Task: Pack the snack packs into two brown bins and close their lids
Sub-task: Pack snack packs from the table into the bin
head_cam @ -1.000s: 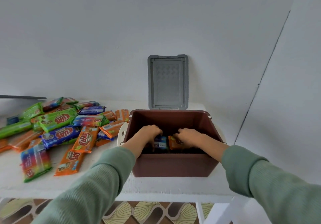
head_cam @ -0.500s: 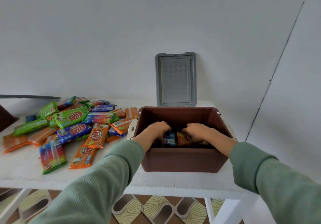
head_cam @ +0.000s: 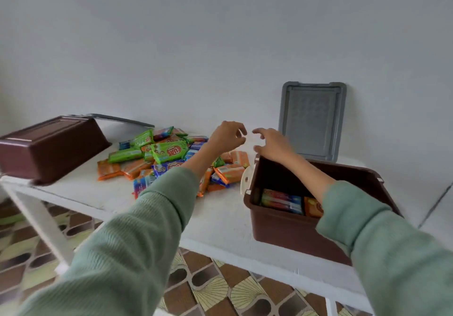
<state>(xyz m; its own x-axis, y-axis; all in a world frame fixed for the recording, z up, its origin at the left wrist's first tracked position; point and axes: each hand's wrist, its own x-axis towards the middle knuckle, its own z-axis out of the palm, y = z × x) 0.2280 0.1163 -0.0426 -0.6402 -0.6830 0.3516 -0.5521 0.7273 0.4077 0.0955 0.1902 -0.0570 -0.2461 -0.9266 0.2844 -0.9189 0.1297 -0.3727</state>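
Observation:
An open brown bin (head_cam: 291, 227) stands at the right of the white table (head_cam: 220, 220), with a few snack packs (head_cam: 282, 200) lying inside. A heap of green, orange and blue snack packs (head_cam: 166, 154) covers the table's middle. My left hand (head_cam: 226, 135) hovers above the right side of the heap, fingers apart and empty. Close beside it, my right hand (head_cam: 272, 145) floats over the bin's far left corner, also empty with fingers spread. A second brown bin (head_cam: 49, 146) sits at the far left.
One grey lid (head_cam: 312, 119) leans upright against the wall behind the right bin. Another grey lid (head_cam: 117, 118) lies behind the left bin. A cream latch (head_cam: 245, 180) hangs on the right bin's left side. Patterned floor shows below the table edge.
Both hands have lifted out of the right bin and moved up and left toward the heap, leaving packs inside. The camera has turned left, bringing the second bin into view.

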